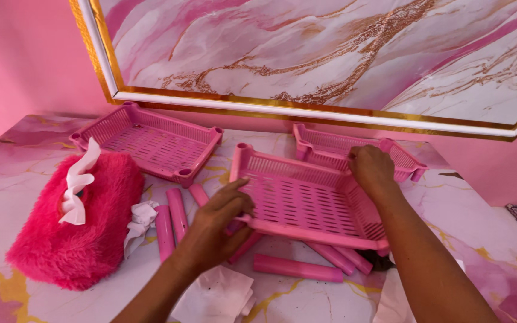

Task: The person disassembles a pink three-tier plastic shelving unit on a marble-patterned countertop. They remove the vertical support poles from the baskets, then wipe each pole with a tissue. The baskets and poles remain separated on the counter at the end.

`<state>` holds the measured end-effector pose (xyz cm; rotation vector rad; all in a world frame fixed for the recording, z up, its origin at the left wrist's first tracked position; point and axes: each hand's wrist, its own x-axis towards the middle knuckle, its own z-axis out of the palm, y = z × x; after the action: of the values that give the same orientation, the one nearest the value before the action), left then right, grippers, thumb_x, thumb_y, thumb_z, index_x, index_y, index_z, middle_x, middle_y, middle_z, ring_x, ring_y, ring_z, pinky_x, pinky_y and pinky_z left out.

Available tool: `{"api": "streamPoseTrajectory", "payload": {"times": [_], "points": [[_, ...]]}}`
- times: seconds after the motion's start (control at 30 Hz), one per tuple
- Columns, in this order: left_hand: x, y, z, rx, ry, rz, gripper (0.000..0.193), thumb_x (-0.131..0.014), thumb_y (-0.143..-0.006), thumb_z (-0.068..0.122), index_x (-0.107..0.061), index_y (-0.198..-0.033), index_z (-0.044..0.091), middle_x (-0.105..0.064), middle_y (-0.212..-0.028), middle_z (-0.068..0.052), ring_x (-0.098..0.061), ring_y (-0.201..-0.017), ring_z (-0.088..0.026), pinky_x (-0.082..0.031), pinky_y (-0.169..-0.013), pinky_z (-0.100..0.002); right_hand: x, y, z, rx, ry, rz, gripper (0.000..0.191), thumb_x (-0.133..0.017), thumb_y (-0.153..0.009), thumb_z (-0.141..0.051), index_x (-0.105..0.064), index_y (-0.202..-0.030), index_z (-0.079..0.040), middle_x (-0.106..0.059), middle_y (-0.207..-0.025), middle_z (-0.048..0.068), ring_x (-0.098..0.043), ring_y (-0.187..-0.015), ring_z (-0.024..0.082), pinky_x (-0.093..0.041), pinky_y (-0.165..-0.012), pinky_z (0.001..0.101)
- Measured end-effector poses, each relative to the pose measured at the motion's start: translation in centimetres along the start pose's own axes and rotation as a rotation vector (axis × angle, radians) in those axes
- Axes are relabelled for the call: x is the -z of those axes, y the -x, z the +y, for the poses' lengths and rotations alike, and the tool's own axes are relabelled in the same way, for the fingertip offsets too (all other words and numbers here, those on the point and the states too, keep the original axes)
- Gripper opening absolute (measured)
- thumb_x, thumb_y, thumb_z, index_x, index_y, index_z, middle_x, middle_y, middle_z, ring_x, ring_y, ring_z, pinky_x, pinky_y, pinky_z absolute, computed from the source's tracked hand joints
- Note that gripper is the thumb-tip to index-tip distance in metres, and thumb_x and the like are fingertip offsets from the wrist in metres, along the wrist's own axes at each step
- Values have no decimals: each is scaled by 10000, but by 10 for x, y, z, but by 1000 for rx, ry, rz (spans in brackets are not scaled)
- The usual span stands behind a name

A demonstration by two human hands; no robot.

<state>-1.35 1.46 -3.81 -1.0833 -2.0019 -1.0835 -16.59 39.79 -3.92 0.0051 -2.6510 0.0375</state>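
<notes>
On the marbled table lie three pink trays: the left hand and right hand grip the middle tray, tilted over about seven pink tubes; a furry tissue box sits left.

The three slotted trays and the tubes are pink, the furry tissue box is a stronger pink (its tissue white), and the table has pink marble with gold veins.
</notes>
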Motion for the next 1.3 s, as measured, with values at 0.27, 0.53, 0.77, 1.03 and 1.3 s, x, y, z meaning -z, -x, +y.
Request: {"api": "streamPoseTrajectory", "payload": {"times": [0.27, 0.53, 0.77, 1.03, 1.3], "points": [[50, 5, -13, 39, 28, -23, 279, -800, -708, -31, -663, -939, 48, -707, -999, -69, -631, -1299, -320, -473, -1138, -456, -11, 26, 41, -81, -73, -26, 224, -772, -828, -241, -815, -1014, -125, -754, -979, 159, -724, -908, 338, -570, -850, 466], [21, -19, -27, 115, -70, 238, 203, -779, -792, -13, -647, -932, 53, -717, -974, -57, -719, -1154, -241, -396, -1206, -455, -32, 51, 29, -104, -346, -37, 298, -722, -925, -231, -715, -1143, -28, -766, -1071, 191, -745, -1005, 350, -586, -870, 425], [-97, -90, -64, 25, -38, 334, 218, -776, -794, -19, -600, -901, 53, -698, -1037, -118, -555, -1367, -397, -465, -1153, -474, 10, 80, 11, -27, -276, 16, 358, -770, -828, -214, -733, -1140, -43, -712, -1122, 235, -683, -1023, 424, -541, -881, 484], [-184, -119, -84, -12, -47, 237, 271, -777, -781, 0, -618, -988, 72, -572, -1338, -177, -411, -1464, -456, -436, -1144, -502, 30, 112, -39, -39, -430, -17, 322, -724, -868, -211, -719, -1164, -85, -699, -1202, 171, -675, -1076, 380, -541, -919, 456], [-149, -108, -89, 296, -329, -4, 977, -893, -652, 414, -404, -1462, 171, -335, -1554, -256, -256, -1471, -437, -250, -1151, -618, 2, 101, -54, 156, -520, 76, 667, -735, -819, -118, -516, -1447, -76, -519, -1447, 243, -533, -1287, 426, -465, -1040, 447]]}}
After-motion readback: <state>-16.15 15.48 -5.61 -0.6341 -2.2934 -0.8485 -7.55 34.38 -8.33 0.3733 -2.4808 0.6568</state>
